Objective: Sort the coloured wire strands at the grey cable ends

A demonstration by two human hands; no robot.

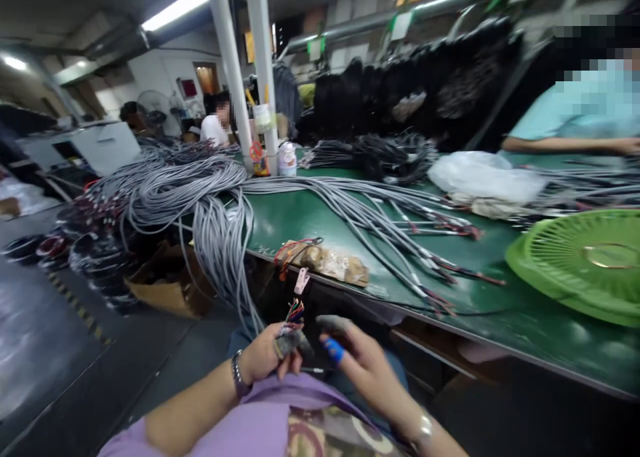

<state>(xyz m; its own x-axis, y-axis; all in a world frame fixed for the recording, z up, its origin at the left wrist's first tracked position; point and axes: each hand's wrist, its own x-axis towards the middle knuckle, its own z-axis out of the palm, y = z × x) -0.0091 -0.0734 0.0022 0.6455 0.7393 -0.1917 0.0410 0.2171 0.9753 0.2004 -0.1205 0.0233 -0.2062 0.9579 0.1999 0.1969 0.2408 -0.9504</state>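
Observation:
My left hand (279, 352), with dark coverings on its fingers, is closed around a bundle of thin coloured wires (296, 312). The wire ends fan out above its thumb and forefinger. To its right, apart from it, my right hand (357, 354) has thumb and forefinger spread, with nothing visible between them. Blue tape wraps a digit of that hand. Just beyond the wires, a pink clip (302, 281) sits at the table's edge. Long grey cables (220, 244) hang over the edge on the left.
More grey cables with stripped ends (400, 234) lie across the green table (280, 220). A taped cardboard piece (335, 264) lies near its edge. At right are a green basket (565, 257) and a plastic bag (487, 175). A co-worker's arm (565, 144) rests beyond.

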